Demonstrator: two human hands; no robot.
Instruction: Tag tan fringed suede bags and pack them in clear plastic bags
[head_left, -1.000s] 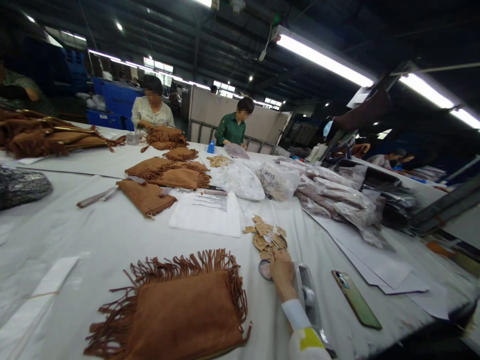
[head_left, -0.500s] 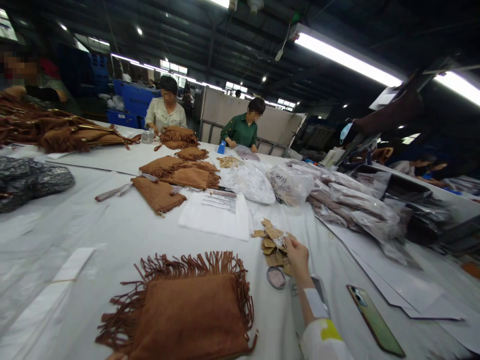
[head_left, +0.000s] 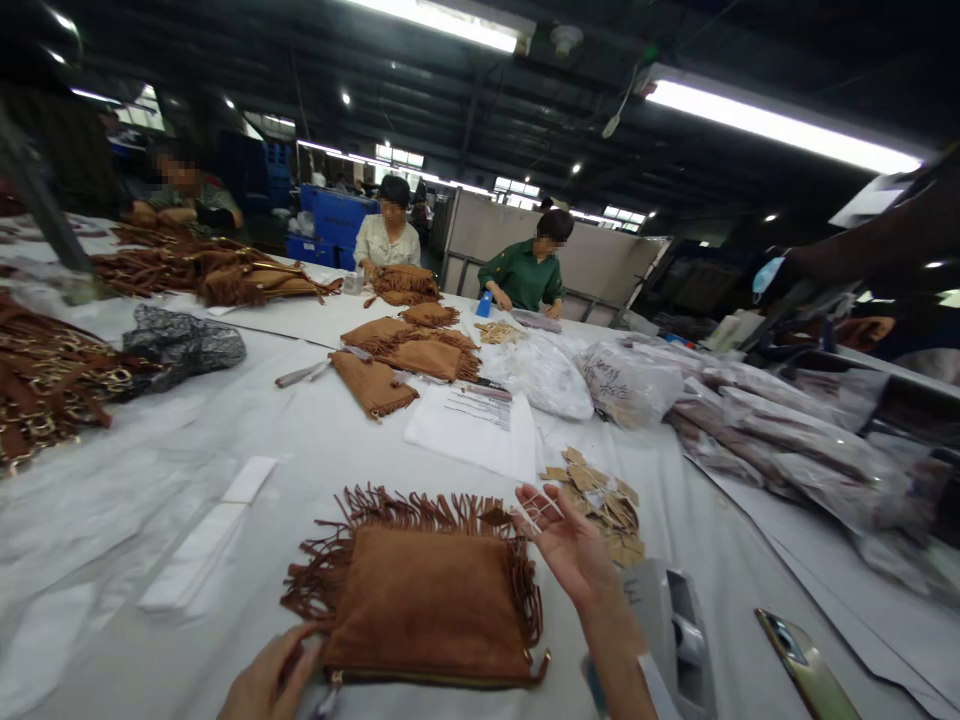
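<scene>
A brown fringed bag (head_left: pixel 431 595) lies flat on the white-covered table in front of me, its zip edge towards me. My left hand (head_left: pixel 271 678) is at its lower left corner, with thumb and fingers closed on the edge. Palm turned up, my right hand (head_left: pixel 566 540) holds a white string that runs across its fingers. A small brown hang tag (head_left: pixel 495 517) dangles from that string over the bag's upper right fringe. Just behind the hand is a pile of kraft-brown tags (head_left: pixel 600 490) with strings.
A tape dispenser (head_left: pixel 679 640) and a phone (head_left: pixel 802 660) lie to the right. White paper strips (head_left: pixel 214 530) and gold-ringed brown straps (head_left: pixel 52 380) lie left. Farther back are more brown bags (head_left: pixel 435 355) and plastic-wrapped goods (head_left: pixel 795 420). Several co-workers sit across the table.
My right hand has moved left from the tag pile to the bag, bringing a tag on its string. My left hand has come further into view at the bag's corner. The view has swung left.
</scene>
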